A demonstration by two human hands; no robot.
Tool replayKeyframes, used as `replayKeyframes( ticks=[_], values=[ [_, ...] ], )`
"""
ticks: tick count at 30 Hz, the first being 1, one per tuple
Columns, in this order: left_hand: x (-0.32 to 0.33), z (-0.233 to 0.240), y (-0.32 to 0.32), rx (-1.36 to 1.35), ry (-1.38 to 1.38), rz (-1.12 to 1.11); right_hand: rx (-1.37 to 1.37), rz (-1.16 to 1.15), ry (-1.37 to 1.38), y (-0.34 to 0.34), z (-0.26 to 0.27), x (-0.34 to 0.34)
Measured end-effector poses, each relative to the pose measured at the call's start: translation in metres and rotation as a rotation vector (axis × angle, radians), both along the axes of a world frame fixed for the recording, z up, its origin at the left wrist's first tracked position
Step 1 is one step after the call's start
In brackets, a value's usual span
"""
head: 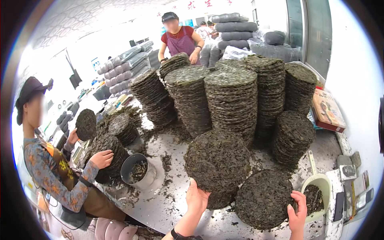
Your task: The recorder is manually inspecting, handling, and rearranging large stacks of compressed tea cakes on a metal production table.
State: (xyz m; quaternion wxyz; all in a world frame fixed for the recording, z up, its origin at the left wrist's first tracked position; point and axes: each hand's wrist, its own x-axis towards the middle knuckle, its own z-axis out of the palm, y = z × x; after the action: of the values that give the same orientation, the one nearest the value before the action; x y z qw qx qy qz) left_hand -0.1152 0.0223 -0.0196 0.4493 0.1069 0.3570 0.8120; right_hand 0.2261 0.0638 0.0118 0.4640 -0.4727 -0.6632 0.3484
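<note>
Round sheets of dried seaweed lie before me on a pale table. My left hand (197, 195), with a dark band at the wrist, is at the lower edge of a round seaweed sheet (217, 160), thumb on its face; the sheet sits over a short stack (222, 199). To the right, a second round seaweed sheet (264, 199) has my right hand (298, 207) at its right edge, fingers and thumb apart. Whether the fingertips grip that sheet is hard to tell. Tall stacks of dried seaweed rounds (231, 105) rise behind, with a shorter stack (293, 139) at the right.
A metal pot (150, 177) and a pale plastic scoop (328, 186) hold seaweed scraps. At left a co-worker (54, 168) holds a round sheet (86, 124); another person (181, 42) stands behind the stacks. A box (327, 109) and a dark phone (339, 207) are at right.
</note>
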Motion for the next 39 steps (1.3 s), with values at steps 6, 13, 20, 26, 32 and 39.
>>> replayKeyframes(
  ticks=[6, 13, 20, 26, 32, 39],
  values=[
    [-0.005, -0.007, -0.008, -0.041, -0.064, -0.027, 0.151, -0.037, -0.246, 0.000, 0.004, -0.003],
    [0.011, 0.009, -0.013, -0.048, 0.045, -0.222, 0.242, -0.009, -0.290, 0.008, 0.018, 0.000],
    [0.042, 0.011, -0.015, -0.203, 0.193, -0.374, 0.220, 0.139, -0.146, -0.002, 0.029, -0.017],
    [0.052, 0.015, -0.010, -0.239, 0.162, -0.349, 0.257, 0.136, -0.272, -0.004, 0.026, -0.014],
    [0.049, 0.001, -0.012, -0.303, 0.238, -0.283, 0.342, 0.203, -0.530, -0.001, 0.037, -0.018],
    [0.047, -0.005, -0.013, -0.260, 0.221, -0.301, -0.205, 0.276, 0.541, -0.001, 0.016, 0.056]
  ],
)
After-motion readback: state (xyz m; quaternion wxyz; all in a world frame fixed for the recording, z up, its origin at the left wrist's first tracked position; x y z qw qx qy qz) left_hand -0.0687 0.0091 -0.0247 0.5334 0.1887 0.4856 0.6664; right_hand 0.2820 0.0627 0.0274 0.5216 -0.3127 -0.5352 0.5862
